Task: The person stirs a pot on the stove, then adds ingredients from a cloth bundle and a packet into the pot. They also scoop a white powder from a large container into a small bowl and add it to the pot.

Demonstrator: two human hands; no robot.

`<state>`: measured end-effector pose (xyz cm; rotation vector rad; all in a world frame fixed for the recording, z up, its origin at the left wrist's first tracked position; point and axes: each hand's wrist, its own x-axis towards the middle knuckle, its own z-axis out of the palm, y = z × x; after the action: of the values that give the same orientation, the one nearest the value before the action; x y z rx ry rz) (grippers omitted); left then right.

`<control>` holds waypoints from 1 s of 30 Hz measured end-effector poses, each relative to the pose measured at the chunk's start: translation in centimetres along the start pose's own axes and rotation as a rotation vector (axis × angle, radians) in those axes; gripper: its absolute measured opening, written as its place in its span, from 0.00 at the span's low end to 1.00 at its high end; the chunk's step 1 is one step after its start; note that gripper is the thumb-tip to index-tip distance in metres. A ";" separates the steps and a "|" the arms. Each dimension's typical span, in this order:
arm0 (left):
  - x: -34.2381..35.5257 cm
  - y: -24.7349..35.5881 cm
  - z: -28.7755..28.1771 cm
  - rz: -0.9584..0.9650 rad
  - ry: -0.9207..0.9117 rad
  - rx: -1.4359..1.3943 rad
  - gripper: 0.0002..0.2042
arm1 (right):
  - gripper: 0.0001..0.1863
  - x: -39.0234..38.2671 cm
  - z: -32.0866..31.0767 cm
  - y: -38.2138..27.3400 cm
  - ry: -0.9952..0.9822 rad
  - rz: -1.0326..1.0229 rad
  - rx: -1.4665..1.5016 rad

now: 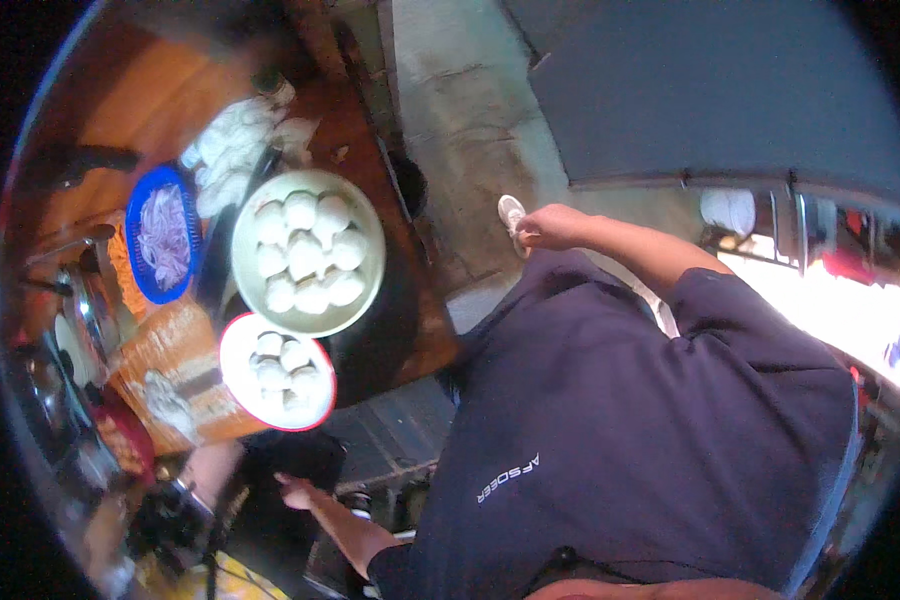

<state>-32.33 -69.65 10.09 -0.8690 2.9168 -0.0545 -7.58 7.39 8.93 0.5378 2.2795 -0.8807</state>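
Clock face: laid over the whole view, 12 at the top edge.
Left hand (295,492): toward 7 o'clock, bare, just off the near edge of the table (355,115); small and partly in shadow, so I cannot tell whether its fingers are spread or curled, or whether they grip anything.
Right hand (552,227): toward 2 o'clock, bare, well apart from the table and nearest the person's own leg; the fingers look bent, but I cannot tell how far they close or whether something is in them.
Red-rimmed bowl (242,385): toward 8 o'clock, on the table; seen from the left hand, it lies at 12 o'clock, apart from it.
Small batch: several white lumps (272,376) clustered inside that bowl.
Pale green bowl (373,240): between 9 and 10 o'clock, larger, just beyond the red-rimmed one.
Large batch: rounded white lumps (304,258) set close together in it.
Blue basket (135,228): between 9 and 10 o'clock, farther out, with pale purple shreds (165,240) inside.
Orange shreds (130,272): beside the basket, toward 9 o'clock.
Crumpled white cloth (235,140): toward 10 o'clock, past the pale green bowl.
Shoe (510,210): light-coloured, toward 1 o'clock, just beside the right hand as seen here.
Shirt (650,440): dark, from 4 to 6 o'clock.
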 end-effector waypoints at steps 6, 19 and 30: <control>-33.6 -0.9 5.8 0.105 -0.638 0.138 0.19 | 0.13 8.0 -7.9 5.0 -0.128 -0.304 -0.380; -40.9 48.9 6.7 0.845 -0.126 -0.242 0.29 | 0.08 25.4 -8.1 -10.0 0.289 -0.950 -0.602; -43.2 49.0 9.9 1.128 -0.034 -0.155 0.18 | 0.06 21.1 -8.6 -0.9 0.287 -1.095 -0.502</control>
<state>-21.95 -5.07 0.77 0.8160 2.9286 0.2614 -26.75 15.85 -0.03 -0.9540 2.8914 -0.6300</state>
